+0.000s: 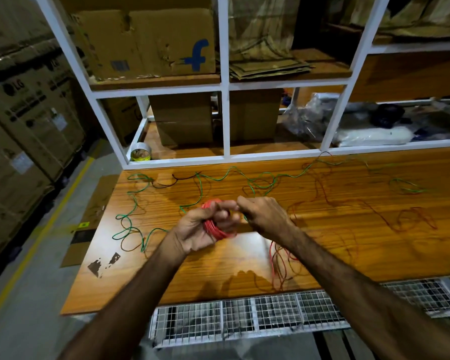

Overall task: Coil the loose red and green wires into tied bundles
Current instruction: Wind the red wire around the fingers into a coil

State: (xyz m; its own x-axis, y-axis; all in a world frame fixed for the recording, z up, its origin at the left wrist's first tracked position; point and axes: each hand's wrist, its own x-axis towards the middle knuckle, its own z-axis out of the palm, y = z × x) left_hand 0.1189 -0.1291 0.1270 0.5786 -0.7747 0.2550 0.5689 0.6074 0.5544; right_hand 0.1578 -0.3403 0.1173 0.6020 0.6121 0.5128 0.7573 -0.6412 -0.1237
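Observation:
My left hand (202,228) grips a coil of red wire (216,228) above the middle of the wooden table (322,255). My right hand (264,215) is just to its right, fingers curled and pinching the wire at the top of the coil. Loose red wire (277,261) trails down from my right hand to the table's front edge and spreads to the right (411,219). A long green wire (218,178) lies in loops across the back and left of the table.
A short black wire (166,184) lies among the green loops at the back. White shelving (225,120) behind the table holds cardboard boxes (146,42), plastic bags and a tape roll (140,153). Stacked cartons (24,113) stand at left. A wire-mesh rack (244,320) sits below the front edge.

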